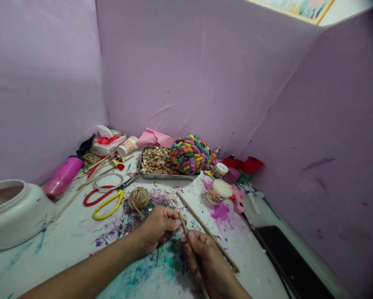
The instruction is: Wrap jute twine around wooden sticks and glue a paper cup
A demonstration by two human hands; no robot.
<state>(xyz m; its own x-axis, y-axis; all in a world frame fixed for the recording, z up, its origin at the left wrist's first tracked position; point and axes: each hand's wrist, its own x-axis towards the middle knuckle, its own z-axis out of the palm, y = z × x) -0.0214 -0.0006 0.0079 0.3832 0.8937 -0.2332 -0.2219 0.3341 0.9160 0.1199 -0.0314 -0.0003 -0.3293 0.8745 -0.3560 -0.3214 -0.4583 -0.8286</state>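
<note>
A thin brown stick (192,247) slants up from the bottom edge between my hands. My right hand (207,257) is closed round its middle, thumb lying along it. At the upper tip, the fingers of my left hand (161,226) pinch the stick; whether they also hold a thread of twine is hidden. A ball of brown twine (138,198) rests just beyond my left wrist. Beyond my right hand, a second brown stick (209,233) lies on the paint-stained table (111,265).
Scissors (110,199) with red and yellow handles lie left, near a white pot (15,216) and a pink cylinder (63,176). Behind are a metal tray (164,176) of shells and a colourful bumpy ball (190,154). A paper cup (217,193), pink glue gun (238,201) and phone (290,261) are right.
</note>
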